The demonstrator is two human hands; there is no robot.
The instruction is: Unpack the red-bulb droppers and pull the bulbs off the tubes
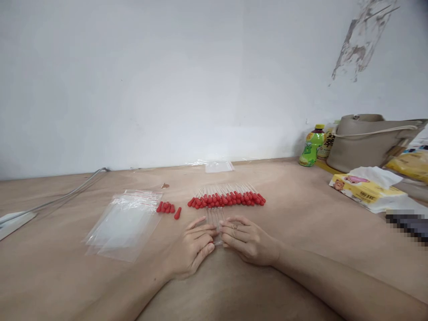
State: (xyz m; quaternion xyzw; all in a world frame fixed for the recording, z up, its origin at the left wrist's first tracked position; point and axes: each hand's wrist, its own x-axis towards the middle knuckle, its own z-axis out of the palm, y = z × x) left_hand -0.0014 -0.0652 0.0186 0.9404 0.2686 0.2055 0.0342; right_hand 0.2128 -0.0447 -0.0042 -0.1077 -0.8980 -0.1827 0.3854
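Observation:
Several thin clear glass dropper tubes (214, 216) lie side by side on the table, pointing away from me. My left hand (197, 247) grips the bundle from the left, its fingers bent against the tubes. From the right, my right hand (247, 243) closes on the same tubes, fingertips close to those of the left. The lower parts of the tubes are partly hidden by the fingers. Just beyond lies a wide row of droppers with red rubber bulbs (227, 199), bulbs toward me. Several loose red bulbs (166, 207) lie to the left, with one bulb (178, 213) apart.
Clear zip bags (120, 225) lie overlapping at left. More plastic bags (219, 167) lie by the wall. At right are a green bottle (310, 147), a grey-beige bag (364, 138) and a yellow tissue pack (366, 189). A grey cable (70, 194) runs along the left.

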